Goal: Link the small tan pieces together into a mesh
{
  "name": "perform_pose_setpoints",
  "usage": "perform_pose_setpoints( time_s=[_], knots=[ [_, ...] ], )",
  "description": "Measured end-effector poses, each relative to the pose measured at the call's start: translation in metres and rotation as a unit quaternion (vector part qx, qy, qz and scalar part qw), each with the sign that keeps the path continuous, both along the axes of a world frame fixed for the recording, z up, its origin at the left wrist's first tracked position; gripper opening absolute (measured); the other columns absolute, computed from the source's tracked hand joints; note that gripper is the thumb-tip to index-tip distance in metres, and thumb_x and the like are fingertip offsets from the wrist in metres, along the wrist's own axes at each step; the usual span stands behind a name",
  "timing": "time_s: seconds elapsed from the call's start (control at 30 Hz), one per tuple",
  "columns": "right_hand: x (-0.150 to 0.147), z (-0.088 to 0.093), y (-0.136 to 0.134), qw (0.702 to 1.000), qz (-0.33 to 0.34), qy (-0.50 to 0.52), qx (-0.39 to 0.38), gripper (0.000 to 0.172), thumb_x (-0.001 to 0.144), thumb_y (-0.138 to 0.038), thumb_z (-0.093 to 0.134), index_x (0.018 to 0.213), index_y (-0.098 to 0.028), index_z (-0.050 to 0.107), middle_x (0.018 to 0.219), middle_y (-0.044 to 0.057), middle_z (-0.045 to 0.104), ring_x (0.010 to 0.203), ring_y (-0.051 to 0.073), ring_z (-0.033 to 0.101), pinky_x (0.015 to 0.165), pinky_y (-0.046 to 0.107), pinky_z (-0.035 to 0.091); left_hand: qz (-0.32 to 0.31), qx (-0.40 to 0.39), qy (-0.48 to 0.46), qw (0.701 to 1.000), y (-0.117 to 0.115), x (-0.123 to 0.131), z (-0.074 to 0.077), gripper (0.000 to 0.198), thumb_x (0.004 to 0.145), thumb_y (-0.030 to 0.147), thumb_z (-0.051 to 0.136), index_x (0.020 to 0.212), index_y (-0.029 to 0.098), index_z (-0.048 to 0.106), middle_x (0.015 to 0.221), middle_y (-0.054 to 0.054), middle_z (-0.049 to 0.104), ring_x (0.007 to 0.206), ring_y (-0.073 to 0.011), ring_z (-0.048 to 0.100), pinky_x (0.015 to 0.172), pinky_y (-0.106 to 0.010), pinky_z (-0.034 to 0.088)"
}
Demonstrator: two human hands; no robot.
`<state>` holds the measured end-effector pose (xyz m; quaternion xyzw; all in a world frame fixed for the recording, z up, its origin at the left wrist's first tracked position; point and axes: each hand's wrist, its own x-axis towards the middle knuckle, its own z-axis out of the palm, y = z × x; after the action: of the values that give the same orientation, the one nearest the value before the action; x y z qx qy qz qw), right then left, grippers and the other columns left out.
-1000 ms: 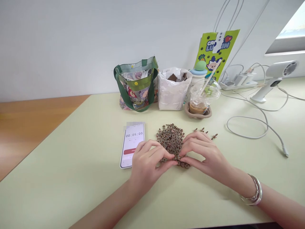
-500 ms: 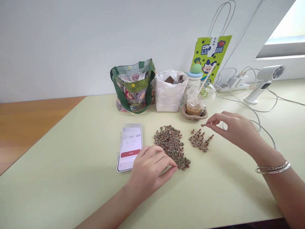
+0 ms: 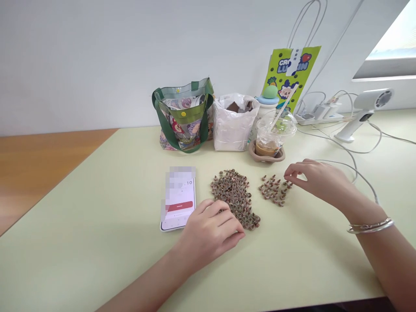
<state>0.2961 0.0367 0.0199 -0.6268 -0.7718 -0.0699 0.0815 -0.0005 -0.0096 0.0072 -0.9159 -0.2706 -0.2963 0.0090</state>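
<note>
My left hand rests at the near left edge of a heaped pile of small brass-coloured screws. Its thumb and index fingertips are pressed together, and whatever lies between them is hidden. Further right, several more screws stand in loose rows, most of them head down. My right hand is over the far right end of these rows with thumb and forefinger closed in a pinch. Whether a screw is still between those fingertips I cannot make out.
A phone with a running timer lies left of the pile. Behind stand a green-trimmed clear bag, a white plastic bag, a drink cup in a carrier, a bottle and a green paper bag. Cables and a handheld fan are right.
My right hand has shifted slightly right and down toward the rows; the screw that stuck out from its fingertips no longer shows. The left thumb and forefinger have drawn together beside the pile.
</note>
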Motion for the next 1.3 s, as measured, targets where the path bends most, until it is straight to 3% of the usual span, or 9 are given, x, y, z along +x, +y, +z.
perform_pose_setpoints(
  time_s=[0.13, 0.2, 0.33, 0.6, 0.73, 0.87, 1.1, 1.3],
  knots=[
    [-0.020, 0.000, -0.002, 0.992, 0.096, 0.058, 0.065, 0.019, 0.084, -0.035, 0.049, 0.083, -0.024, 0.064, 0.079, 0.004, 0.066, 0.075, 0.020, 0.060, 0.062, 0.032, 0.044, 0.004, -0.004, -0.008, 1.000, 0.000, 0.000, 0.000, 0.010, 0.083, 0.025, 0.057, 0.073, 0.022, 0.058, 0.070, 0.007, 0.064, 0.081, -0.0139, 0.054, 0.075, -0.027, 0.035],
    [-0.036, -0.002, -0.005, 0.978, 0.179, 0.091, 0.047, 0.015, 0.084, -0.033, 0.051, 0.086, -0.023, 0.063, 0.083, 0.005, 0.066, 0.084, 0.021, 0.058, 0.069, 0.034, 0.045, 0.004, -0.008, -0.010, 1.000, 0.001, 0.000, 0.000, 0.009, 0.082, 0.025, 0.058, 0.074, 0.022, 0.058, 0.070, 0.007, 0.064, 0.081, -0.0137, 0.054, 0.074, -0.027, 0.035],
    [-0.065, -0.007, -0.016, 0.959, 0.258, 0.111, 0.022, 0.009, 0.084, -0.025, 0.053, 0.089, -0.022, 0.060, 0.084, 0.004, 0.066, 0.086, 0.020, 0.056, 0.076, 0.036, 0.043, 0.009, -0.013, -0.008, 1.000, 0.001, 0.000, 0.000, 0.008, 0.082, 0.025, 0.058, 0.074, 0.023, 0.058, 0.070, 0.007, 0.065, 0.081, -0.0141, 0.054, 0.074, -0.028, 0.035],
    [-0.072, -0.009, -0.020, 0.961, 0.251, 0.114, 0.002, 0.004, 0.083, -0.021, 0.055, 0.080, -0.021, 0.058, 0.079, 0.001, 0.064, 0.089, 0.021, 0.054, 0.078, 0.037, 0.040, 0.013, -0.019, -0.012, 1.000, 0.000, 0.000, 0.000, 0.009, 0.083, 0.025, 0.058, 0.074, 0.022, 0.059, 0.070, 0.007, 0.064, 0.080, -0.0139, 0.054, 0.075, -0.028, 0.035],
    [-0.070, -0.006, -0.022, 0.953, 0.254, 0.167, 0.013, 0.004, 0.082, -0.021, 0.056, 0.082, -0.023, 0.059, 0.081, 0.001, 0.065, 0.087, 0.020, 0.054, 0.080, 0.038, 0.040, 0.065, -0.034, -0.040, 0.997, 0.001, 0.001, 0.001, 0.008, 0.082, 0.026, 0.059, 0.075, 0.024, 0.061, 0.070, 0.009, 0.066, 0.078, -0.0140, 0.054, 0.075, -0.029, 0.033],
    [-0.079, -0.001, -0.032, 0.928, 0.246, 0.281, 0.018, 0.005, 0.083, -0.022, 0.056, 0.081, -0.022, 0.059, 0.074, 0.002, 0.064, 0.078, 0.018, 0.054, 0.073, 0.035, 0.043, 0.117, -0.061, -0.069, 0.989, 0.003, 0.001, 0.004, 0.003, 0.079, 0.027, 0.064, 0.082, 0.026, 0.063, 0.075, 0.009, 0.068, 0.081, -0.0156, 0.054, 0.077, -0.030, 0.032],
    [-0.099, -0.005, -0.044, 0.877, 0.293, 0.380, 0.033, 0.005, 0.082, -0.017, 0.057, 0.082, -0.021, 0.060, 0.072, 0.001, 0.065, 0.078, 0.016, 0.051, 0.071, 0.032, 0.045, 0.101, -0.093, -0.076, 0.988, 0.002, 0.001, 0.006, 0.005, 0.078, 0.030, 0.064, 0.081, 0.025, 0.063, 0.072, 0.009, 0.067, 0.081, -0.0151, 0.055, 0.077, -0.029, 0.031],
    [-0.099, -0.009, -0.044, 0.887, 0.294, 0.356, 0.035, 0.005, 0.082, -0.017, 0.058, 0.085, -0.022, 0.059, 0.076, 0.000, 0.065, 0.082, 0.017, 0.050, 0.076, 0.034, 0.043, 0.156, -0.063, -0.096, 0.981, 0.001, 0.003, 0.007, 0.003, 0.075, 0.023, 0.066, 0.077, 0.025, 0.064, 0.070, 0.009, 0.068, 0.077, -0.0157, 0.057, 0.076, -0.031, 0.032]
  ],
)
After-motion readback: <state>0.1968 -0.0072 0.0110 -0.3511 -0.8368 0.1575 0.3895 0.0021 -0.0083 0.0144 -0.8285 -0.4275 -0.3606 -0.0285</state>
